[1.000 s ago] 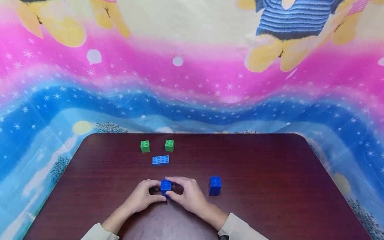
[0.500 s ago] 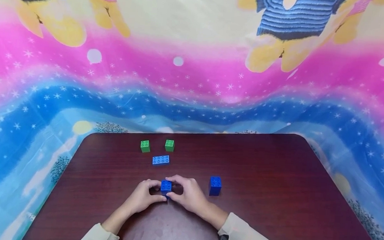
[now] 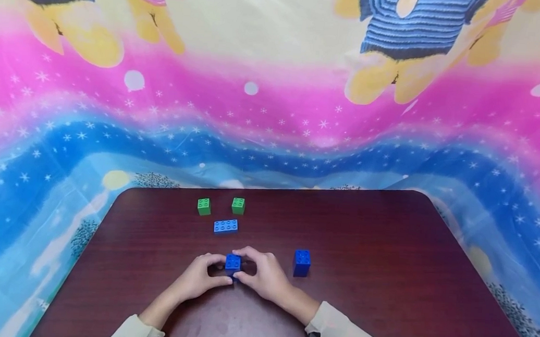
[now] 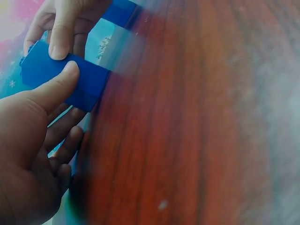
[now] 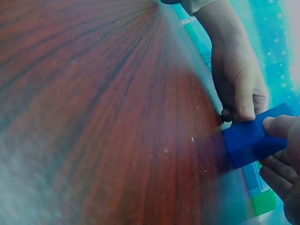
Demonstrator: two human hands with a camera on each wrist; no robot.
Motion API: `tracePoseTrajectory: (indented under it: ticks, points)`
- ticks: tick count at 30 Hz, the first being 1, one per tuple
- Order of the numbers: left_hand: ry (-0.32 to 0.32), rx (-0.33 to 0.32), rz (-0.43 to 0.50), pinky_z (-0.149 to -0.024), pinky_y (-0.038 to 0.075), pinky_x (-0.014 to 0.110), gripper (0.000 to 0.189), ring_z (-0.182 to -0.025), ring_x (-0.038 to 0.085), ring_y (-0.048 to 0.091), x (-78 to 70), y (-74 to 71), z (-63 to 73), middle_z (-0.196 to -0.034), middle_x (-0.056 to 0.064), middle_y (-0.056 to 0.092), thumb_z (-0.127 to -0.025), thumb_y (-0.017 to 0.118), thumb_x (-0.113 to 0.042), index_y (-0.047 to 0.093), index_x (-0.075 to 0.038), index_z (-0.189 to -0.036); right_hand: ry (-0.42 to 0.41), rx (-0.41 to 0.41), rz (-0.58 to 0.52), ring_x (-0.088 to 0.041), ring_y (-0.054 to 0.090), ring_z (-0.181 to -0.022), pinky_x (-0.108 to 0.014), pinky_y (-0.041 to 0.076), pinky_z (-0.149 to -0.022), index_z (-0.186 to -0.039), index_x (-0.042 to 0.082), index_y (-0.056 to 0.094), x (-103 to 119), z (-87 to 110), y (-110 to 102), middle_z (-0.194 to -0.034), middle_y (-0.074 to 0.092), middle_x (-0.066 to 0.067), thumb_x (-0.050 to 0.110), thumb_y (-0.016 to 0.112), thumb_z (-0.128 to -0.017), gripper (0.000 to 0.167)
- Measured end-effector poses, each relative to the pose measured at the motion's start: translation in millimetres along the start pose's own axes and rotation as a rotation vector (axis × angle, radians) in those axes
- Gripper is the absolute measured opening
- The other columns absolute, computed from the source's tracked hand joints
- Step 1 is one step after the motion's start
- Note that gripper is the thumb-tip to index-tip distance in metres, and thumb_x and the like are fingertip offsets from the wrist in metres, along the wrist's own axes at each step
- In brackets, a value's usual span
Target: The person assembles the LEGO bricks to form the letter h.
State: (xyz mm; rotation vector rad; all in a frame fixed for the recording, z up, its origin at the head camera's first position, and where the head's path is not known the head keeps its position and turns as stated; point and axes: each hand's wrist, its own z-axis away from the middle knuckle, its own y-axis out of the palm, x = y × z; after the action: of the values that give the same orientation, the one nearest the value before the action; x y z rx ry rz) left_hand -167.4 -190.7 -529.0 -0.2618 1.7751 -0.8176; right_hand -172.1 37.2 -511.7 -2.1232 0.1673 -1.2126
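Observation:
Between the two hands, a small stack of dark blue toy building bricks [image 3: 232, 263] stands upright on the table, studs on top. My left hand [image 3: 198, 278] pinches its lower part, the thumb on the near side and fingers behind, as the left wrist view shows. From the other side my right hand [image 3: 264, 276] grips the upper part, its thumb [image 5: 276, 125] on the near face. Both thumbs lie close together on the stack [image 4: 61, 72]. Right of the right hand, a second dark blue brick stack [image 3: 302, 263] stands apart.
Beyond the hands lies a lighter blue eight-stud brick [image 3: 225, 226]. Two green four-stud bricks, a left one [image 3: 203, 206] and a right one [image 3: 238, 206], sit near the far edge of the dark wood table [image 3: 378, 238]. A patterned cloth [image 3: 274, 111] hangs behind.

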Motion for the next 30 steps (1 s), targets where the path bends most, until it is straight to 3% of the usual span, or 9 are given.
tracePoseTrajectory:
  ticks: [7, 16, 30]
  points:
    - [0.014, 0.019, 0.056, -0.083, 0.053, 0.031, 0.033, -0.091, 0.012, 0.063, 2.4, -1.6, 0.9, -0.098, -0.005, 0.070, -0.086, 0.084, -0.028, 0.075, -0.011, -0.113, 0.001, 0.001, -0.007, -0.010, 0.067, -0.111, -0.032, 0.056, -0.092, -0.129, 0.014, 0.067, -0.1, -0.2, 0.5, -0.120, 0.073, 0.002, 0.016, 0.083, -0.088, 0.044]
    - [-0.018, -0.025, 0.138, -0.075, 0.053, 0.027, 0.032, -0.086, 0.011, 0.063, 2.2, -0.7, 1.4, -0.093, -0.006, 0.069, -0.083, 0.087, -0.024, 0.074, -0.013, -0.110, 0.003, -0.006, -0.007, -0.008, 0.067, -0.110, -0.032, 0.055, -0.094, -0.129, 0.015, 0.067, 0.1, 0.8, 0.3, -0.121, 0.072, 0.003, 0.017, 0.083, -0.088, 0.045]
    - [0.034, -0.074, 0.122, -0.065, 0.050, 0.026, 0.033, -0.081, 0.012, 0.065, 4.0, 0.8, 1.8, -0.090, -0.007, 0.070, -0.082, 0.088, -0.022, 0.073, -0.014, -0.111, 0.067, 0.016, -0.025, -0.007, 0.069, -0.105, -0.033, 0.056, -0.091, -0.121, 0.014, 0.066, 1.0, 2.0, -0.4, -0.115, 0.074, 0.001, 0.017, 0.082, -0.088, 0.037]
